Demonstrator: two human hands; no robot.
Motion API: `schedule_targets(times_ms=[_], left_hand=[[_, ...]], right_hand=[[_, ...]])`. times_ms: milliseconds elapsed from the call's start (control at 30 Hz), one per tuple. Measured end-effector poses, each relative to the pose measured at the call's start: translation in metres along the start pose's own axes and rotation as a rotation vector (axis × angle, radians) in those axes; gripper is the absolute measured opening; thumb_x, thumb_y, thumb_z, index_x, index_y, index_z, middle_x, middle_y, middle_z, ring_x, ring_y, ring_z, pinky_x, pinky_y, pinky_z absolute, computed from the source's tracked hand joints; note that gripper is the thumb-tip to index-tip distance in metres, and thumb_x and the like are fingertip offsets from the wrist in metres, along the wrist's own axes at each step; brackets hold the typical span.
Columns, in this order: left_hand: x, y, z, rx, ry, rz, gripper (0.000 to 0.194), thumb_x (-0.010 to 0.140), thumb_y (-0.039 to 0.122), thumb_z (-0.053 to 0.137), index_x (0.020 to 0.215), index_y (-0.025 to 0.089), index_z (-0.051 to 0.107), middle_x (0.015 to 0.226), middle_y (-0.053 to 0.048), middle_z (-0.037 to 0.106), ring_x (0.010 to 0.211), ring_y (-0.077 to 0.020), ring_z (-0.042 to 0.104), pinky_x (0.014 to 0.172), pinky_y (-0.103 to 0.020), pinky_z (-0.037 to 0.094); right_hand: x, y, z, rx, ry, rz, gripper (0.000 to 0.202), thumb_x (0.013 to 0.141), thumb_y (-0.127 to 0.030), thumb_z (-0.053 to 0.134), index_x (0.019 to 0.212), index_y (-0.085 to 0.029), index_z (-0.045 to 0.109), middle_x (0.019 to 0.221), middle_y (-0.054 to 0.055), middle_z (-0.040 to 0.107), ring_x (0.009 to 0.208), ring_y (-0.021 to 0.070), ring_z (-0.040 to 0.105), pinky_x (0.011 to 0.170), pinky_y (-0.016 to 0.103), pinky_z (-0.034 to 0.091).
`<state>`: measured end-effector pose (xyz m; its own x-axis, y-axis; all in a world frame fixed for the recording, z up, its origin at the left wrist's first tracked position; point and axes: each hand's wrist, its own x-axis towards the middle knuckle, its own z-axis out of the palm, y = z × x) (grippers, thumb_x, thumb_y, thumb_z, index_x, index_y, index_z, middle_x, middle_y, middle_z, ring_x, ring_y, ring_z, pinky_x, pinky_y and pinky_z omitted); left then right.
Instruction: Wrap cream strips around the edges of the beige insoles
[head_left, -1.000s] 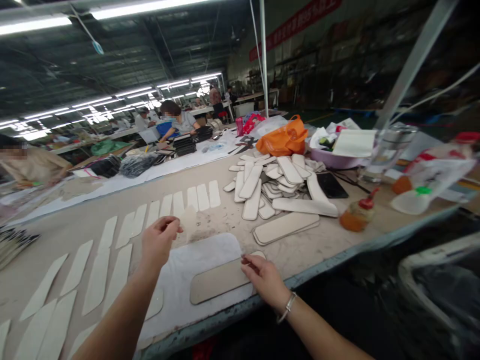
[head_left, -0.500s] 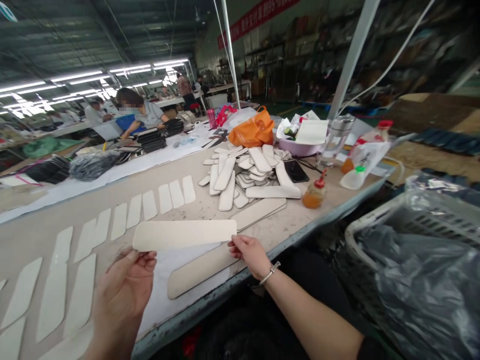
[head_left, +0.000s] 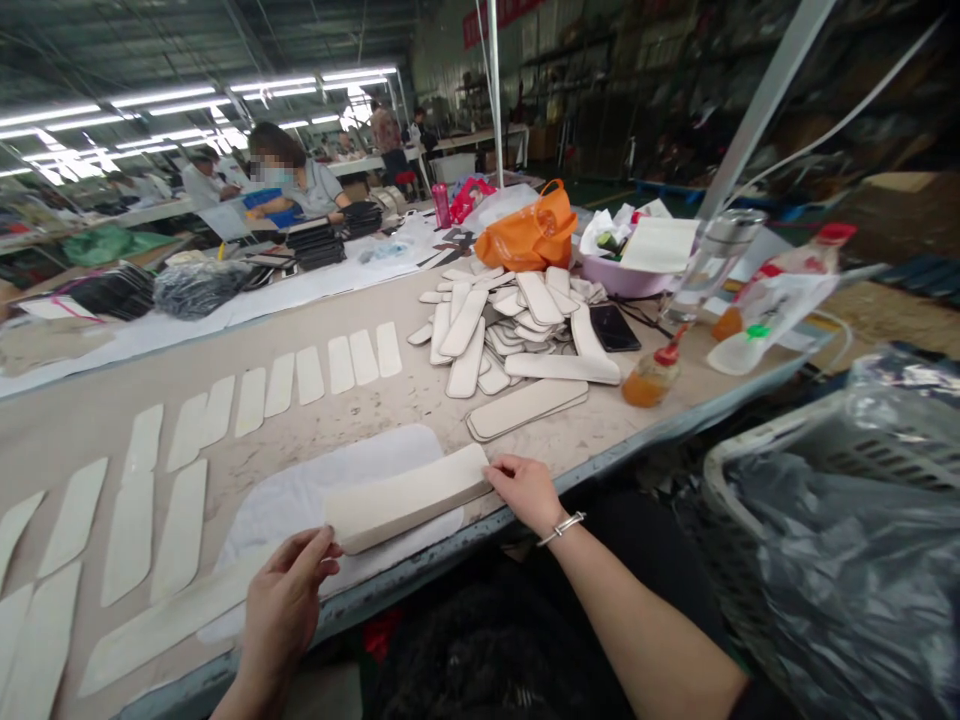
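Observation:
A long cream strip with rounded corners [head_left: 409, 492] is stretched between my two hands, low over the table's near edge. Its left end is pinched by my left hand [head_left: 292, 580], thumb against fingers. My right hand [head_left: 529, 490] grips the other end between thumb and fingertips. The strip overlaps a second, similar piece beneath it, mostly hidden. Under both lies a white cloth [head_left: 285, 490]. Just beyond my right hand rest a few stacked strips [head_left: 529, 408], and farther back a loose pile of padded strips [head_left: 469, 325].
Rows of flat cream pieces [head_left: 180, 525] cover the table's left side. A bottle of amber liquid [head_left: 651, 380], a phone [head_left: 615, 328], an orange bag [head_left: 529, 235] and a lilac basin [head_left: 626, 280] stand right and behind. A plastic crate [head_left: 720, 470] is at right. A co-worker [head_left: 300, 185] sits across.
Both hands have lowered the strip toward me onto the similar piece lying on the cloth. The camera view has shifted slightly.

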<state>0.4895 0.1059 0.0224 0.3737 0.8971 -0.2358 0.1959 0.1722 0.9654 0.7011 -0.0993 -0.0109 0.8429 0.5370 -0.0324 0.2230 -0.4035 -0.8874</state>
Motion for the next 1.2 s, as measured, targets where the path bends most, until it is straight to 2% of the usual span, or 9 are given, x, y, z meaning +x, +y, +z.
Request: schedule_targets(times_ms=[167,300,400,500,633,833,1067,1200], left_hand=[[0.011,-0.015,-0.017,0.44,-0.09,-0.026,0.042,0.059,0.052,0.066,0.078,0.015,0.063,0.048,0.005,0.047,0.045,-0.0096,0.041,0.043,-0.021,0.031],[0.021,-0.018,-0.022,0.765,-0.166,0.049,0.042,0.064,0.058,0.058,0.076,0.018,0.065,0.05,0.002,0.054,0.05,-0.0144,0.048,0.048,-0.024,0.034],[0.027,-0.02,-0.022,0.883,-0.186,0.1,0.041,0.068,0.058,0.053,0.076,0.02,0.066,0.058,0.0,0.062,0.06,-0.0186,0.057,0.055,-0.026,0.039],[0.03,-0.021,-0.02,0.965,-0.215,0.121,0.039,0.071,0.056,0.049,0.072,0.021,0.066,0.062,-0.001,0.064,0.066,-0.0196,0.059,0.059,-0.026,0.04],[0.03,-0.02,-0.018,1.029,-0.218,0.138,0.037,0.074,0.051,0.046,0.07,0.019,0.065,0.058,-0.001,0.062,0.062,-0.0177,0.058,0.058,-0.026,0.037],[0.028,-0.022,-0.017,1.03,-0.207,0.144,0.032,0.074,0.047,0.048,0.068,0.019,0.062,0.059,0.0,0.061,0.06,-0.0153,0.056,0.057,-0.025,0.035],[0.026,-0.021,-0.018,1.009,-0.257,0.159,0.03,0.075,0.046,0.049,0.066,0.019,0.058,0.054,0.002,0.058,0.055,-0.0131,0.054,0.055,-0.024,0.034],[0.025,-0.026,-0.023,0.991,-0.19,0.193,0.029,0.07,0.048,0.057,0.069,0.019,0.056,0.055,0.003,0.055,0.055,-0.0128,0.053,0.054,-0.024,0.037]], right_hand=[[0.001,0.005,0.009,-0.206,-0.021,0.016,0.017,0.075,-0.031,0.054,0.066,-0.022,0.065,0.064,-0.003,0.064,0.063,0.0124,0.058,0.061,0.021,0.037],[0.002,0.005,0.012,-0.34,-0.041,0.02,0.018,0.076,-0.031,0.053,0.066,-0.022,0.064,0.065,-0.002,0.065,0.064,0.0134,0.058,0.061,0.022,0.035],[0.004,0.002,0.011,-0.414,-0.063,0.025,0.02,0.077,-0.032,0.051,0.065,-0.022,0.063,0.064,-0.001,0.065,0.064,0.0142,0.057,0.062,0.023,0.034],[0.006,0.001,0.01,-0.468,-0.098,0.027,0.022,0.078,-0.033,0.05,0.063,-0.021,0.061,0.063,0.0,0.064,0.062,0.0145,0.055,0.061,0.024,0.033],[0.009,0.002,0.011,-0.529,-0.135,0.025,0.024,0.078,-0.034,0.048,0.062,-0.021,0.06,0.061,0.0,0.062,0.06,0.015,0.053,0.059,0.025,0.031],[0.012,0.002,0.012,-0.59,-0.172,0.035,0.025,0.078,-0.034,0.046,0.061,-0.021,0.059,0.057,0.0,0.06,0.057,0.0153,0.05,0.057,0.025,0.029],[0.012,-0.001,0.011,-0.595,-0.18,0.064,0.022,0.075,-0.034,0.048,0.061,-0.022,0.059,0.058,-0.001,0.06,0.057,0.0153,0.049,0.057,0.026,0.029],[0.013,-0.001,0.011,-0.575,-0.192,0.083,0.022,0.075,-0.035,0.048,0.061,-0.022,0.06,0.06,-0.001,0.061,0.058,0.0152,0.05,0.057,0.026,0.03]])
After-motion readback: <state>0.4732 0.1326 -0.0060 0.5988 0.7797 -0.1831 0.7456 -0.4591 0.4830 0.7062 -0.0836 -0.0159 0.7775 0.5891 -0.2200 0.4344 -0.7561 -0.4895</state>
